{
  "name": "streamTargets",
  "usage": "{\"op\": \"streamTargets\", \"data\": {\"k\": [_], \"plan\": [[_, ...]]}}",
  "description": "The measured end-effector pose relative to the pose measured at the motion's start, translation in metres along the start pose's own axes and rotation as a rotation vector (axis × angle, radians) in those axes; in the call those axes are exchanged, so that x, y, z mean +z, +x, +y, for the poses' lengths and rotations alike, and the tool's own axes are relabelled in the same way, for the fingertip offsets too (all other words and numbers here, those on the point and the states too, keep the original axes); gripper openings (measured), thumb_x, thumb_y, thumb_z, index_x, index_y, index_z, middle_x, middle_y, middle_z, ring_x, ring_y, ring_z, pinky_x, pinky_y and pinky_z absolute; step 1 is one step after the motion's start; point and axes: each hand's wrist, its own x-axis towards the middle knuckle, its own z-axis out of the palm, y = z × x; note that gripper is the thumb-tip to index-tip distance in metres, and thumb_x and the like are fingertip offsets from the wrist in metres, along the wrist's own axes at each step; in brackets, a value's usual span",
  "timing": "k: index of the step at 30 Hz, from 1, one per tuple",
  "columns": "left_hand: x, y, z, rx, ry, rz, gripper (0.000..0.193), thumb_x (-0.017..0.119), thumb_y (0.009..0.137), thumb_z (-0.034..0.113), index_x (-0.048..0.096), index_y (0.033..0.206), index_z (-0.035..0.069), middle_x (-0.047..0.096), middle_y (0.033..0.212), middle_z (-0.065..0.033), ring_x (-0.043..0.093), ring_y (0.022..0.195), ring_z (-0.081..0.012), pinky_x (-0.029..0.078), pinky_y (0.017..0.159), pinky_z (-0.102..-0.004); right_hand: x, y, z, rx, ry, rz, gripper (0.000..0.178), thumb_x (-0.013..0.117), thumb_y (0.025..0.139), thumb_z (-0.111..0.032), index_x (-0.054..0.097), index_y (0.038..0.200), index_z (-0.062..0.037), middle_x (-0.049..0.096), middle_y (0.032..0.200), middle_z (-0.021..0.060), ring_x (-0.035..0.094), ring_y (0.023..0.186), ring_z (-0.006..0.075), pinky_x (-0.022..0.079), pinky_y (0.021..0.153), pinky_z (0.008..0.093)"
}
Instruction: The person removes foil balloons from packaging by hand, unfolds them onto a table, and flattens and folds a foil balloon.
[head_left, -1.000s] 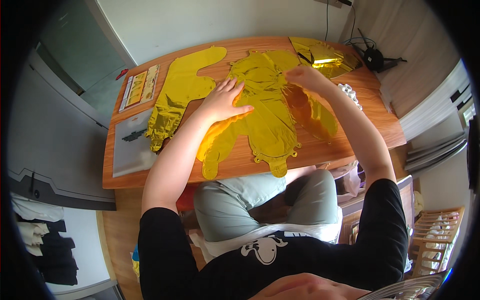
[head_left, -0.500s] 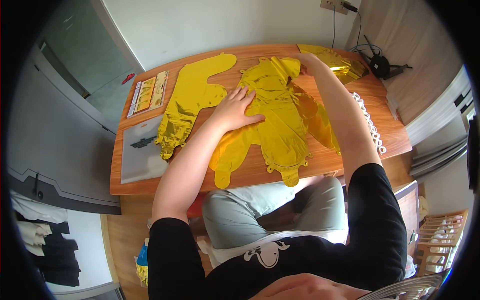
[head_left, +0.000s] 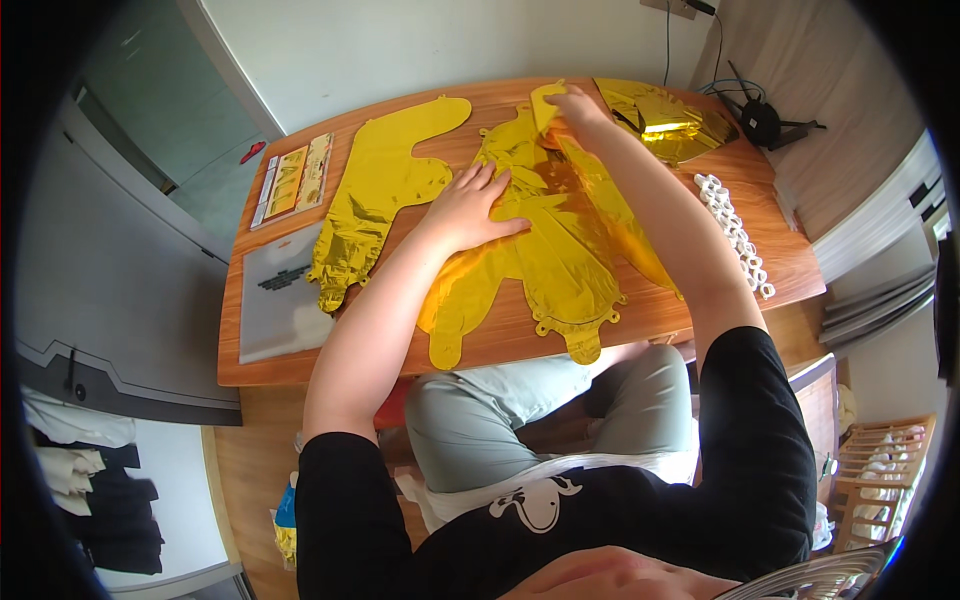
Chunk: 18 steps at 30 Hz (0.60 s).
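Observation:
A flat gold foil balloon (head_left: 560, 255) lies uninflated and wrinkled across the middle of the wooden table, with lobes toward me and small tabs along its edge. Spread on its left part, my left hand (head_left: 475, 208) presses down with fingers apart. At the far side my right hand (head_left: 578, 108) pinches a piece of gold foil and lifts it off the tabletop; its fingertips are partly hidden. Left of my left hand lies another flat gold foil balloon (head_left: 375, 185), crumpled at its near end. A folded gold foil sheet (head_left: 672, 125) rests at the back right.
On the table's left stand-off are a printed card (head_left: 293, 185) and a clear plastic bag (head_left: 283, 300). White rings (head_left: 735, 235) line the right side. A black router (head_left: 762, 125) with cables stands at the back right corner. The table's (head_left: 390, 375) front edge is near my legs.
My right hand has moved a little left and farther away, drawing the foil's far end with it. The foil has opened out near that hand. My left hand stays in place.

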Motion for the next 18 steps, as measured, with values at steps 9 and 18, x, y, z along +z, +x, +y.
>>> {"op": "streamTargets", "data": {"k": [9, 18], "plan": [[-0.003, -0.008, -0.001, -0.048, 0.022, -0.054, 0.1, 0.059, 0.089, 0.073, 0.034, 0.159, 0.008, 0.025, 0.167, -0.0214, 0.021, 0.156, -0.0369, 0.023, 0.126, -0.0467, -0.004, -0.016, -0.004, -0.232, -0.535, -0.267, 0.047, 0.062, 0.102, -0.037, 0.061, 0.138, -0.0074, 0.066, 0.132, 0.0125, 0.064, 0.119, 0.0259, 0.05, 0.101, 0.0383], [0.0, -0.005, -0.005, -0.032, 0.005, -0.047, 0.108, 0.051, 0.085, 0.085, 0.034, 0.16, 0.01, 0.025, 0.167, -0.0213, 0.02, 0.156, -0.0376, 0.021, 0.127, -0.0469, -0.011, 0.008, 0.03, -0.665, -1.025, -0.281, 0.035, 0.063, 0.094, -0.026, 0.068, 0.126, -0.013, 0.069, 0.121, 0.0176, 0.064, 0.111, 0.0396, 0.051, 0.095, 0.0487]]}}
